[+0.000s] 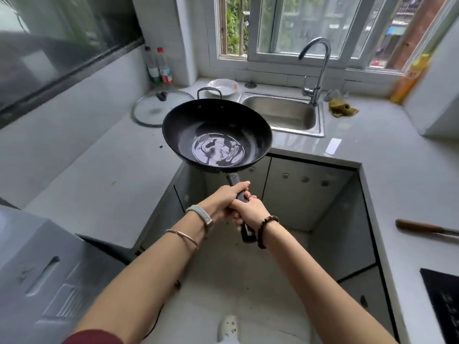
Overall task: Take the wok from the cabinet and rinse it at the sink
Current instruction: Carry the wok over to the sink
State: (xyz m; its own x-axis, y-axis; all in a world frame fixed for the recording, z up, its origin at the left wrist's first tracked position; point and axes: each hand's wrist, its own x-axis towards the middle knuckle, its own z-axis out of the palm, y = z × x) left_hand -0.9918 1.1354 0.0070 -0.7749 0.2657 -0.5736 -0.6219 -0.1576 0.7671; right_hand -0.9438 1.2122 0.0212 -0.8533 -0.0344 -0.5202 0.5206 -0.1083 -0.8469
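Note:
A black wok (218, 125) with a long dark handle hangs in the air over the counter's front edge, left of the steel sink (285, 115). A shallow pool of water lies in its flat bottom. My left hand (227, 197) grips the handle nearer the bowl, and my right hand (249, 211) grips it just behind. The handle's end sticks out below my right wrist. A curved chrome faucet (316, 68) stands behind the sink, and no water runs from it.
A glass lid (159, 108) lies on the counter left of the wok, a white bowl (223, 86) behind it, two bottles (159, 67) in the corner. A yellow-green cloth (341, 109) sits right of the sink. A knife (422, 228) lies on the right counter.

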